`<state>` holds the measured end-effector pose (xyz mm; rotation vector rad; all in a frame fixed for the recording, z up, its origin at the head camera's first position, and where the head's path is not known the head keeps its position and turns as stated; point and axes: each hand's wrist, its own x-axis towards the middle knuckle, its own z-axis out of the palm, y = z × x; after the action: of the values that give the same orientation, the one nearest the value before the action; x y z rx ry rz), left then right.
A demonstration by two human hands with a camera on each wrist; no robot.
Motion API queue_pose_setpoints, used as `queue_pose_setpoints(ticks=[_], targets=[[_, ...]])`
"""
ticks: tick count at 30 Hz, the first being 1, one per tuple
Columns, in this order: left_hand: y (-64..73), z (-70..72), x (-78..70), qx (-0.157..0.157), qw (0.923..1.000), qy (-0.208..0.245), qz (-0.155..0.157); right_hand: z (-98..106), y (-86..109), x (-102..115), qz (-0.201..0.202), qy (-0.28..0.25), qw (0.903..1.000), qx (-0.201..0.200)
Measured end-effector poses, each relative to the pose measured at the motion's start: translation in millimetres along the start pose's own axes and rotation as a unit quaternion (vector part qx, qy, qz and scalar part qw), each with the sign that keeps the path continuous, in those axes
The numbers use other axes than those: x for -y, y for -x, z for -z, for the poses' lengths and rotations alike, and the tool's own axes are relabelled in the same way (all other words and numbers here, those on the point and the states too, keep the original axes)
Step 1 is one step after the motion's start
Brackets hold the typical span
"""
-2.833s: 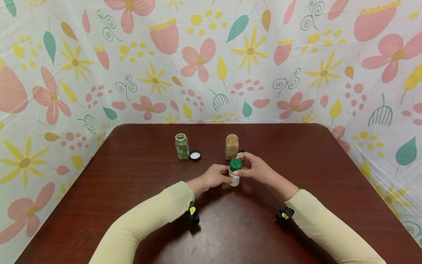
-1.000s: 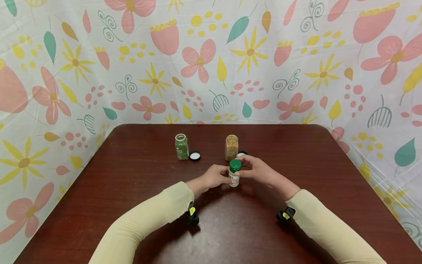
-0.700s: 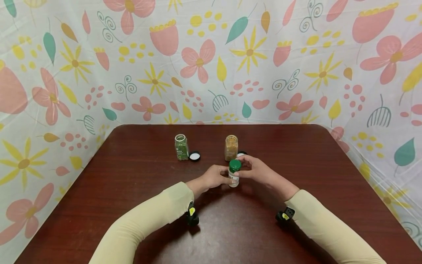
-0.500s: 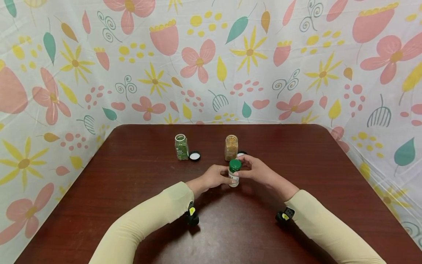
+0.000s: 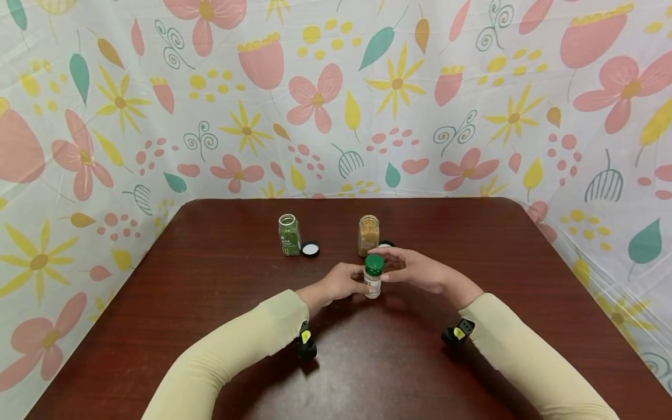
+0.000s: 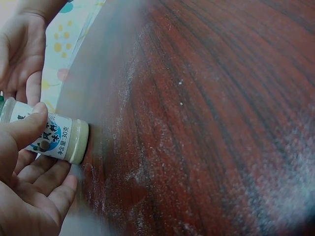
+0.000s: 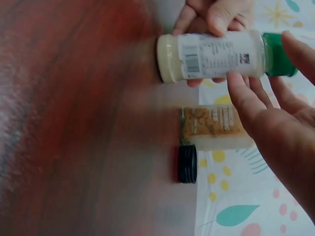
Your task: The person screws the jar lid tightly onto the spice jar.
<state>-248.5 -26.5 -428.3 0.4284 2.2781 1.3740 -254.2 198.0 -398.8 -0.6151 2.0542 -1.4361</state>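
Left hand (image 5: 341, 281) gripping upright jar (image 7: 224, 55), green cap (image 7: 276, 55), white label (image 7: 211, 55), pale contents (image 7: 170, 59), right hand (image 5: 422, 271) spread beside it

white floral sheet (image 5: 336, 128), back and sides | glossy red-brown table (image 5: 178, 280) | pale glare (image 5: 362, 361)

Green cap (image 5: 374, 264), seemingly cream jar base (image 7: 169, 59)

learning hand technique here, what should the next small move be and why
Probably close the right hand on the green cap for a twist: that hand is loose beside it, the left hand grips the bottle, and the green jar and orange jar behind stand uncapped.
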Motion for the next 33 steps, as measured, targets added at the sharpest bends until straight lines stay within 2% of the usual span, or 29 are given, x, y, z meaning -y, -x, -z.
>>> queue_pose_setpoints(ticks=[5,13,23,33], targets=[[0.1,-0.3,-0.6,-0.004,0.9999,-0.004,-0.011,3,1.3,3,-0.005,-0.008,0.9999,0.014],[0.3,-0.8,-1.2,-0.007,0.9999,-0.007,-0.014,-2,-2.0,2,0.008,0.042,0.9989,-0.020],[-0.7,-0.3,-1.8,-0.011,0.9999,-0.006,-0.009,-5,-2.4,0,0.008,0.060,0.9968,-0.052],[-1.5,0.5,-2.3,-0.007,0.9999,-0.012,-0.008,-8,-3.3,0,0.012,0.045,0.9967,-0.066]])
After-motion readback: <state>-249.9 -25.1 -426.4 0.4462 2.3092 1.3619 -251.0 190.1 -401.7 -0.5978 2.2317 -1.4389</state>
